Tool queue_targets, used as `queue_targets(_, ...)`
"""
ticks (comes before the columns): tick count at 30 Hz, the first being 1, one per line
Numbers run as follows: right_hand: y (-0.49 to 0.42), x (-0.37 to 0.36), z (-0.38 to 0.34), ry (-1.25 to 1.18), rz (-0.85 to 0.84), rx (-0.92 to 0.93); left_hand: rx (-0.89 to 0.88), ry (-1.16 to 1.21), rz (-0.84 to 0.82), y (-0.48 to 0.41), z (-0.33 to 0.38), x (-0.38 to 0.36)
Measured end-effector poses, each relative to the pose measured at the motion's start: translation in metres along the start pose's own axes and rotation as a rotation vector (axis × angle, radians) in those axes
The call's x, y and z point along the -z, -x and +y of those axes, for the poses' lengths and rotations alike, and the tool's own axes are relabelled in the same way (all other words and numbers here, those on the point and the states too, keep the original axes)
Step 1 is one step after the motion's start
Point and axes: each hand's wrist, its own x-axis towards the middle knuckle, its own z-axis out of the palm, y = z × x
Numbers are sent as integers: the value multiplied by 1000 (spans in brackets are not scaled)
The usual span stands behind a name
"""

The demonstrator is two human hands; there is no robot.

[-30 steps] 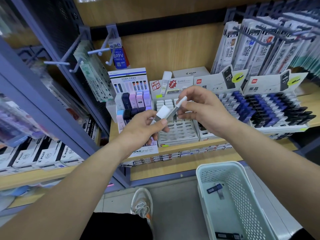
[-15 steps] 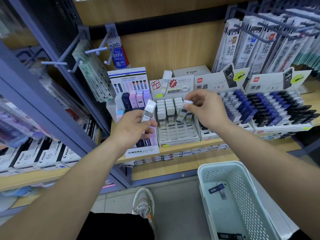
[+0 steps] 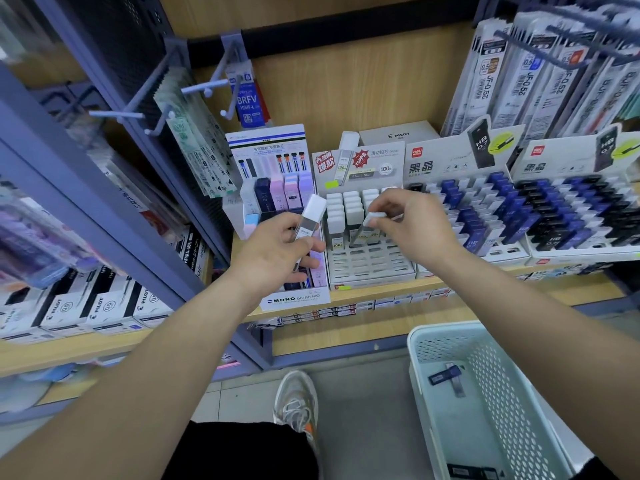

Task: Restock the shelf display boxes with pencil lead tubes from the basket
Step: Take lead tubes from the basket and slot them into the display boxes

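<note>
My left hand (image 3: 277,249) grips a white-capped lead tube (image 3: 309,218), held upright in front of the pastel MONO box (image 3: 294,298). Over the white display box (image 3: 372,271) in the middle of the shelf, my right hand (image 3: 412,225) pinches a second white-capped tube (image 3: 367,227) by its cap, its lower end down among the slots. The box's back rows hold white-capped tubes (image 3: 349,206); its front slots are bare. A pale green basket (image 3: 433,336) stands on the floor at lower right with a dark blue tube (image 3: 445,374) and a black one (image 3: 465,472) inside.
Two display boxes of blue and black tubes (image 3: 485,216) fill the shelf to the right. Hanging refill packs (image 3: 540,71) and metal hooks (image 3: 138,116) project above. Boxed Pilot leads (image 3: 97,306) sit on the lower left shelf. My shoe (image 3: 296,400) rests on the floor beside the basket.
My two hands separated: the left drew back to the left with one tube, while the right carried the other tube forward and lowered it into the white display box.
</note>
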Motion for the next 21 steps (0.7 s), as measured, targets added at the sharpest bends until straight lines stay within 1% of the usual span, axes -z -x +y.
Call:
queue_targets(2,1,-1,2,39,-11,57,7,-10,-9,1,0,0)
queue_targets(5,5,-9,8,189,-1,241,24,-4,-19,1,1,0)
queue_targets(6,5,-12,9,220,4,269,30,0,-20,2,2,1)
queue_targets(9,6,-18,9,264,24,288,36,6,-31,2,2,1)
queue_targets(15,6,-18,7,388,11,329,21,30,-52,1,5,-6)
queue_targets(18,6,-17,9,402,14,328,10,42,-53,1,8,-11)
queue_targets(21,6,-18,10,411,-18,332,8,35,-44,0,9,-14)
